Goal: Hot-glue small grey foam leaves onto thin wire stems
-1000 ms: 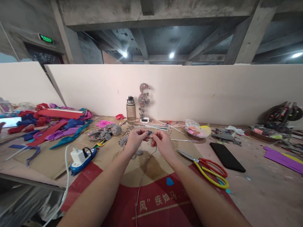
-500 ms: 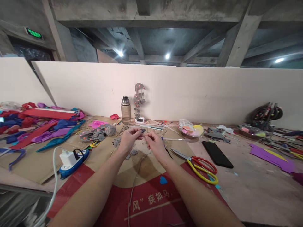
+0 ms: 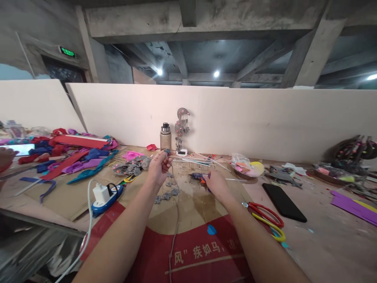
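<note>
My left hand (image 3: 160, 168) is raised over the cardboard, its fingers pinching a small dark grey felt-like piece (image 3: 167, 151). A thin grey cord (image 3: 176, 214) hangs from those fingers down across the red printed area. My right hand (image 3: 217, 184) has its fingers closed around a dark blue and orange glue gun (image 3: 198, 177), with a pale stick (image 3: 234, 180) jutting out behind. Between the hands, several small grey flower-like pieces (image 3: 167, 195) lie on the cardboard (image 3: 159, 220).
Red-and-yellow-handled scissors (image 3: 266, 218) and a black phone (image 3: 284, 201) lie to the right. A blue power strip (image 3: 107, 201) with a white plug sits left, near coloured fabric strips (image 3: 85, 165). Behind stands a bottle (image 3: 165, 137). Another person's hand (image 3: 7, 157) shows far left.
My right hand has left the piece at my left fingertips and moved right and down onto the glue gun. My left hand still holds the grey piece. The view has shifted slightly left.
</note>
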`<state>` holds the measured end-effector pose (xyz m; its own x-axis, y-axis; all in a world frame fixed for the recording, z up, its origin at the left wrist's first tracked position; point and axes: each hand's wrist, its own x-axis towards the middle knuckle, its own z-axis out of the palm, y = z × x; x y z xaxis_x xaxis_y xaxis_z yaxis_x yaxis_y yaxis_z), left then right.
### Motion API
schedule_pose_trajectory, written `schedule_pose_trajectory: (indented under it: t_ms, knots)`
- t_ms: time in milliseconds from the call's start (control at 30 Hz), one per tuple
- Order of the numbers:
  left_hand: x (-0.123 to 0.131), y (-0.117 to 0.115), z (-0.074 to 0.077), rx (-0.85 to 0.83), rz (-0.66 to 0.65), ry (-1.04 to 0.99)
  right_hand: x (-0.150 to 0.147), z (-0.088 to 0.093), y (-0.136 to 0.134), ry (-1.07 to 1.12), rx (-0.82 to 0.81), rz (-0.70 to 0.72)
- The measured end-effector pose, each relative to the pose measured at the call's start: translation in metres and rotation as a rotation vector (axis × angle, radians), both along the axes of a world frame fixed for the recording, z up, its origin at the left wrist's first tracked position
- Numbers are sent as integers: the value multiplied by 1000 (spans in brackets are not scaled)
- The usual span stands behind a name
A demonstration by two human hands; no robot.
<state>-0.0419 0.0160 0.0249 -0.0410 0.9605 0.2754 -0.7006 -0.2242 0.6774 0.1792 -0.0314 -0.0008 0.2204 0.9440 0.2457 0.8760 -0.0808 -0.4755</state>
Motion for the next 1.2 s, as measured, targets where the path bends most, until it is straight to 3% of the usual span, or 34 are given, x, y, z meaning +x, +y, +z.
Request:
schedule_pose_trajectory:
  t_ms: [100, 267, 433, 533, 600, 700, 833, 1200]
  knots:
    - [8, -3, -4, 7, -29, 53, 7, -13, 7, -18, -180, -24]
    - [15, -7, -7, -26, -32, 153, 10, -29, 19, 144, -195, -45]
    - [14, -6, -8, -106, 15, 195, 6, -19, 21, 436, 39, -4]
    - [13, -4, -8, -125, 47, 205, -8, -6, 9, 823, 300, 171]
    - [12, -3, -9, -139, 65, 216, -18, 3, -3, 914, 343, 317]
    - [13, -1, -11, -159, 86, 235, -30, 12, -21, 867, 377, 430]
    - [13, 0, -13, -154, 93, 263, -36, 13, -30, 594, 447, 488]
    - [14, 2, -16, -134, 91, 281, -37, 9, -27, 308, 416, 458]
